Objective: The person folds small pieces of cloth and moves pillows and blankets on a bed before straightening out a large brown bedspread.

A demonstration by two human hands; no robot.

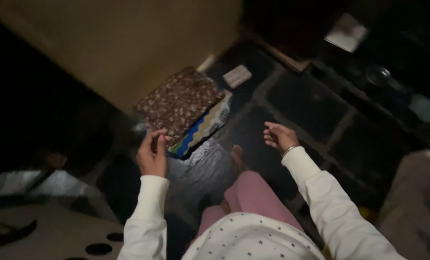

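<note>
Folded brown patterned cloth (pixel 179 103) on top of zigzag-striped cloth (pixel 203 129), both on dark floor (pixel 301 96) by wall. Left hand (pixel 152 154) at stack's near edge, fingers curled, touching or pinching cloth — can't tell, too dim. Right hand (pixel 280 136) apart, loosely spread, w/ nothing in it; stack not lifted yet.

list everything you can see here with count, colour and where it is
patterned fabric piece: 1, dark brown with pale speckles, top of the stack, left hand touching its near edge
zigzag fabric: 1, blue, yellow and white, under the brown piece
shiny plastic sheet: 1, silvery grey, on the floor under the stack
small card: 1, pale, on the floor beyond the stack
tiled floor: 1, dark
wall: 1, tan, upper left
bare foot: 1, centre
left hand: 1, white sleeve
right hand: 1, open, empty, bangle at wrist
</note>
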